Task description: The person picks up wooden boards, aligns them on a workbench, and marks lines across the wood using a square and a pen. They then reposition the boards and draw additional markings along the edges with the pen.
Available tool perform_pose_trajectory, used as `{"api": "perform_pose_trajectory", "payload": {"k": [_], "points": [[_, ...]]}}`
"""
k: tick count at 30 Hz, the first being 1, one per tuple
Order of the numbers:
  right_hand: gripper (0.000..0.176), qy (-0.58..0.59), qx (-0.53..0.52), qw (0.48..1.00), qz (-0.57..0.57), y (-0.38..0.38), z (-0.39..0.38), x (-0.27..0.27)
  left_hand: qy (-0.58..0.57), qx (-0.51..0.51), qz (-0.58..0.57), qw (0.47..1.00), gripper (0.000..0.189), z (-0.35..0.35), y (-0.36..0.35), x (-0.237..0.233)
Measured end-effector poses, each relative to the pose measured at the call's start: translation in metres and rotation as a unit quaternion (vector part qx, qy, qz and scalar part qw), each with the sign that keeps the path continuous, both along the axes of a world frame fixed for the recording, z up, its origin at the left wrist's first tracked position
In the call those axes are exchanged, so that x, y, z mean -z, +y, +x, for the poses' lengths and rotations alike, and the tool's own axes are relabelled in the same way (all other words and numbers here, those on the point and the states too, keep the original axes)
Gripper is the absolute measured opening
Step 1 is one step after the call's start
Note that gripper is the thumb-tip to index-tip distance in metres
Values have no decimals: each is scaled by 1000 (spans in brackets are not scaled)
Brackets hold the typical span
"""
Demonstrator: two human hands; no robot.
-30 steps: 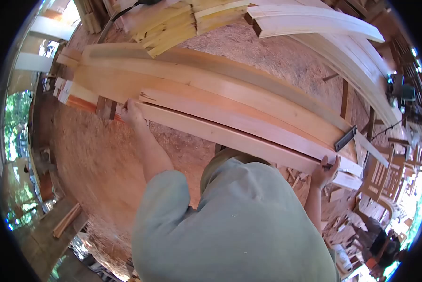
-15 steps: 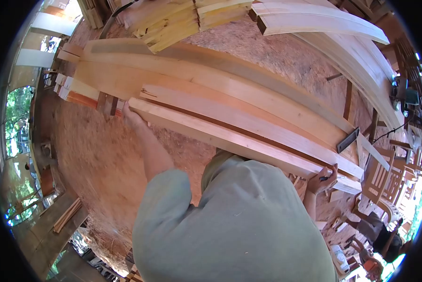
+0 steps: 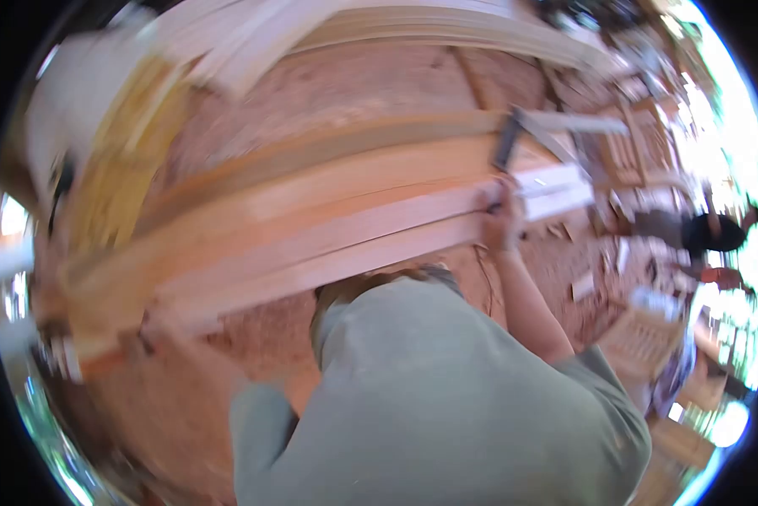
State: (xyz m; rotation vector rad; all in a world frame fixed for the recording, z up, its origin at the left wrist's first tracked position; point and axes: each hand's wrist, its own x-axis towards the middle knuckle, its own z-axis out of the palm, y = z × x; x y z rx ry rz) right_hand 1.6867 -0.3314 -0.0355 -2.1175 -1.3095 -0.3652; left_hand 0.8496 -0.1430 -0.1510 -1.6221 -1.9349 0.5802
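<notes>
The picture is heavily smeared by motion. A long pale wooden plank [image 3: 328, 253] runs across the middle, the nearest of several boards lying side by side. My right hand [image 3: 501, 221] grips its right end, fingers wrapped over the top edge, and a dark pencil-like object shows in that hand. My left arm reaches down-left toward the plank's other end. There my left hand [image 3: 161, 327] is only a blur against the wood, so its grip cannot be made out. My grey-green shirt fills the lower middle.
A metal square [image 3: 507, 139] lies on the boards just beyond my right hand. Pale curved boards [image 3: 446, 29] are stacked at the top. Sawdust covers the ground [image 3: 353, 84]. Another person [image 3: 691, 232] sits at the far right among wooden chairs.
My head has swung sharply, so the boards now tilt the other way and the right end sits higher in view. My right hand stays on the plank's end.
</notes>
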Motion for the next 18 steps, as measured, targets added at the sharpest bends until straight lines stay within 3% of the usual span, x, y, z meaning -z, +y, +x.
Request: {"api": "perform_pose_trajectory", "payload": {"k": [2, 4, 6, 10, 13, 14, 17, 18], "points": [[38, 40, 30, 998, -24, 0, -13, -10, -249, -34, 173, 952, 34, 111, -2, -89], [37, 60, 67, 994, -64, 5, -20, -15, -213, 141, 311, 916, 32, 178, 1, -100], [36, 58, 62, 995, -44, 6, -20, -16, -365, 139, 209, 896, 29, 230, -6, -102], [36, 96, 58, 992, -50, 4, -22, -39, -502, 259, 39, 824, 27, 340, -26, -105], [35, 112, 4, 989, -93, -1, 27, -42, -502, 401, -91, 760, 43, 472, -59, -149], [36, 60, -22, 993, -97, -3, 52, -37, -480, 471, -115, 731, 51, 510, -67, -159], [37, 17, 9, 996, -90, -12, 119, -35, -456, 447, -184, 747, 62, 584, -89, -178], [39, 54, 24, 993, -105, -18, 137, -35, -429, 463, -218, 744, 61, 600, -91, -183]]}}
